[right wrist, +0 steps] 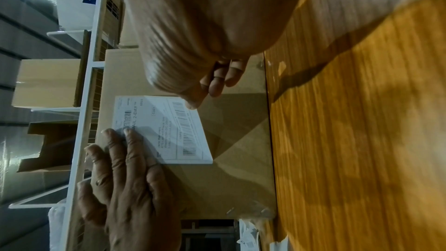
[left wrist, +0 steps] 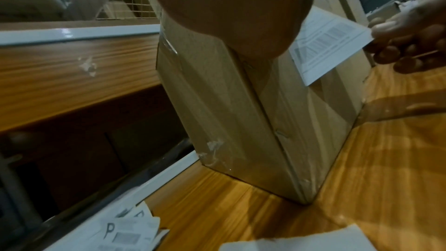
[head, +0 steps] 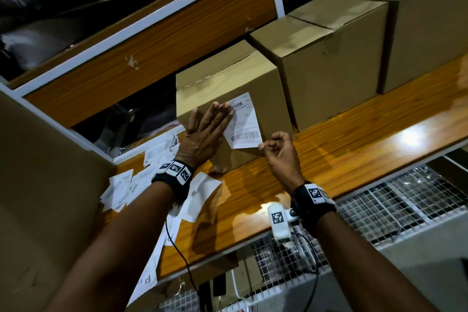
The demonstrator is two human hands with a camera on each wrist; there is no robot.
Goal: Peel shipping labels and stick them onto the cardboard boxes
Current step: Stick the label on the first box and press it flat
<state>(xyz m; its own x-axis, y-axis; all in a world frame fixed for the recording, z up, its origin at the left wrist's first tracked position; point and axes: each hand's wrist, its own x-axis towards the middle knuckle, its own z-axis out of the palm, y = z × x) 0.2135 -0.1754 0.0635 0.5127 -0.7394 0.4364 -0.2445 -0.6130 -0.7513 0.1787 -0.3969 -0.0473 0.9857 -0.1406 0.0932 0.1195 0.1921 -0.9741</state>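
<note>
A brown cardboard box [head: 268, 99] stands on the wooden shelf [head: 329, 149]. A white shipping label [head: 247, 121] with barcodes lies against its front face. My left hand [head: 210, 126] lies flat on the box with straight fingers, its fingertips [right wrist: 128, 133] pressing the label's top left corner. My right hand [head: 277, 147] is curled and pinches the label's lower right corner, which stands a little off the box. In the left wrist view the label [left wrist: 330, 45] hangs off the box [left wrist: 241, 121] toward the right hand [left wrist: 407, 41]. The label [right wrist: 164, 131] reads "2-DAY".
Two more cardboard boxes [head: 329, 63] [head: 417, 33] stand to the right on the shelf. Loose label sheets and backing papers [head: 131, 185] lie at the shelf's left end. A large cardboard panel [head: 45, 197] fills the left. Wire mesh [head: 379, 205] sits below the shelf.
</note>
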